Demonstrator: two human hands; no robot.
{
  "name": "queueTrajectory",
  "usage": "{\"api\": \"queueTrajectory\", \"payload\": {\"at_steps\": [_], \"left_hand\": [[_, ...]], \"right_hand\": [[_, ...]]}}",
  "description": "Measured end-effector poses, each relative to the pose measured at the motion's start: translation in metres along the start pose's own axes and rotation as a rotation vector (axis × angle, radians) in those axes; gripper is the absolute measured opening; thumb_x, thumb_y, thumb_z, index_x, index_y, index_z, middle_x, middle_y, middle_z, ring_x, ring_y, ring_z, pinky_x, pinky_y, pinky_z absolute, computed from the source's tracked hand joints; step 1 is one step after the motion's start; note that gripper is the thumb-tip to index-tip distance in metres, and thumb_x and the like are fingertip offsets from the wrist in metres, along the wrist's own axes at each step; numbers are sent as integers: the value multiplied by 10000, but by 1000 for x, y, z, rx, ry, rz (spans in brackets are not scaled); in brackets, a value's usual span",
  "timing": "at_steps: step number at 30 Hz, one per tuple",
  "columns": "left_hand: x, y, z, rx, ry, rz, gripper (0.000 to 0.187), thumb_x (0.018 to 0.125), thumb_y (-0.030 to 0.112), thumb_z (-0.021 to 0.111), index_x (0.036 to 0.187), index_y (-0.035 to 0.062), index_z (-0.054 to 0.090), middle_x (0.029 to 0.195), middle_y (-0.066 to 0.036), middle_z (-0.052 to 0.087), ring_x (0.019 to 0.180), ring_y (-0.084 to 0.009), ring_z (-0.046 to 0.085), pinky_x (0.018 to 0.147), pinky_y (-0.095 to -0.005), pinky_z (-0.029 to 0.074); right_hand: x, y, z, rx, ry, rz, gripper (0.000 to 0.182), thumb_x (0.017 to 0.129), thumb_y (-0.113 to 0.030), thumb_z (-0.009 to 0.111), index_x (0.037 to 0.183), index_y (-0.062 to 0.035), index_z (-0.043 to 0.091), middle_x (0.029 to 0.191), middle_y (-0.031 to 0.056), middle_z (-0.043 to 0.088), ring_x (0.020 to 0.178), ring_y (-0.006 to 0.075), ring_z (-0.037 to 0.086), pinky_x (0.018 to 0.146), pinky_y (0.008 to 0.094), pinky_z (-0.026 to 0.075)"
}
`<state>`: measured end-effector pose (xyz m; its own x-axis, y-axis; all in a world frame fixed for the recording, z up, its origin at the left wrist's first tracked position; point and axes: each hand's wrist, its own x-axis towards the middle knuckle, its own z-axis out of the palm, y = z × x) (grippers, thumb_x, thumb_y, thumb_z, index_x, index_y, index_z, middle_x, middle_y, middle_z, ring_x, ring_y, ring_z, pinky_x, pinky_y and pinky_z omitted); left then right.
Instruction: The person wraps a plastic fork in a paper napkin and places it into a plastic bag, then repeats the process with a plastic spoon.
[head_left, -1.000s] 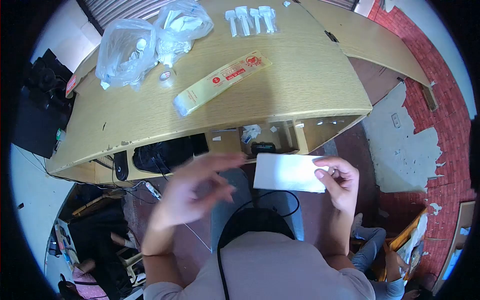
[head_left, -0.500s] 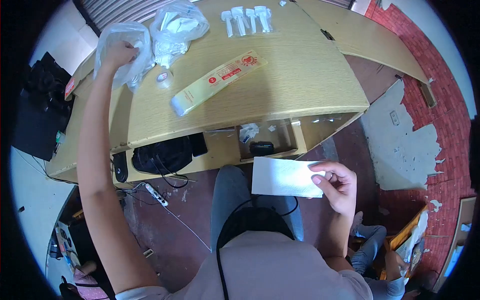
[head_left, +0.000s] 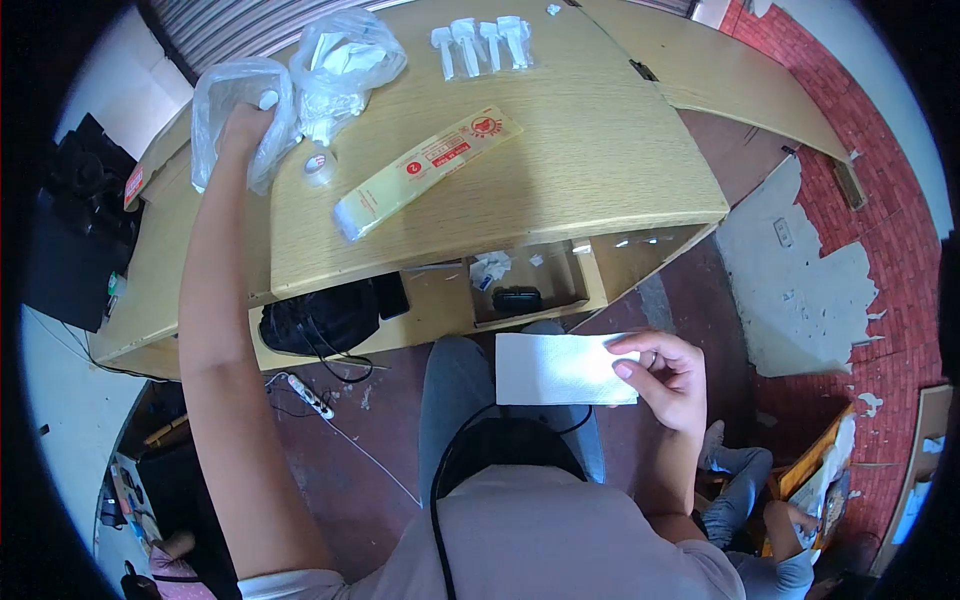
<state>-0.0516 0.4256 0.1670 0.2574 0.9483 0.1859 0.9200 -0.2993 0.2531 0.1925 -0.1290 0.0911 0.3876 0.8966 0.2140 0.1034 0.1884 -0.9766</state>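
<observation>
My left hand (head_left: 247, 124) reaches into the mouth of a clear plastic bag (head_left: 212, 95) at the back left of the desk. Its fingers are closed and partly hidden by the bag; a small white rounded piece (head_left: 268, 99) shows at the fingertips, too small to name. Above my lap, my right hand (head_left: 668, 378) pinches the right end of a folded white paper napkin (head_left: 555, 369) between thumb and fingers. The napkin lies flat and level. Beside the first bag stands a second plastic bag (head_left: 350, 60) filled with white items.
On the desk (head_left: 590, 140) are a long yellow plastic packet (head_left: 430, 170) with red print, a roll of tape (head_left: 319, 168) and several wrapped white plastic pieces (head_left: 484, 45). Below are an open drawer (head_left: 565, 290) and a black bag (head_left: 320, 315). Another person (head_left: 740, 490) sits at lower right.
My left hand has shifted slightly down in the bag, and a white piece now shows by its fingertips. My right hand and the napkin have moved slightly down and left.
</observation>
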Motion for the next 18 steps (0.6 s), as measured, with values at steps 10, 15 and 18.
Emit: {"api": "queueTrajectory", "payload": {"at_steps": [10, 15, 18], "left_hand": [[6, 8, 4, 8, 15, -136, 684, 684, 567, 567, 1069, 7, 639, 1096, -200, 623, 1067, -340, 584, 886, -411, 433], [-11, 22, -4, 73, 26, -160, 629, 708, 528, 557, 1090, 34, 636, 1131, -182, 611, 1086, -334, 574, 892, -411, 436], [12, 6, 9, 98, 5, -144, 594, 725, 505, 553, 1104, 54, 632, 1153, -178, 600, 1101, -335, 563, 901, -413, 435]], "right_hand": [[-2, 4, -3, -2, -8, -7, 269, 746, 132, 619, 987, 18, 657, 772, 20, 608, 538, 4, 320, 483, 180, 257], [0, -1, 1, -15, 2, -7, 261, 756, 124, 618, 989, 14, 658, 702, -14, 569, 523, 2, 307, 470, 183, 232], [-2, 4, -2, -5, -10, 6, 261, 757, 126, 618, 989, 13, 657, 714, -8, 589, 523, -3, 317, 469, 180, 237]]}}
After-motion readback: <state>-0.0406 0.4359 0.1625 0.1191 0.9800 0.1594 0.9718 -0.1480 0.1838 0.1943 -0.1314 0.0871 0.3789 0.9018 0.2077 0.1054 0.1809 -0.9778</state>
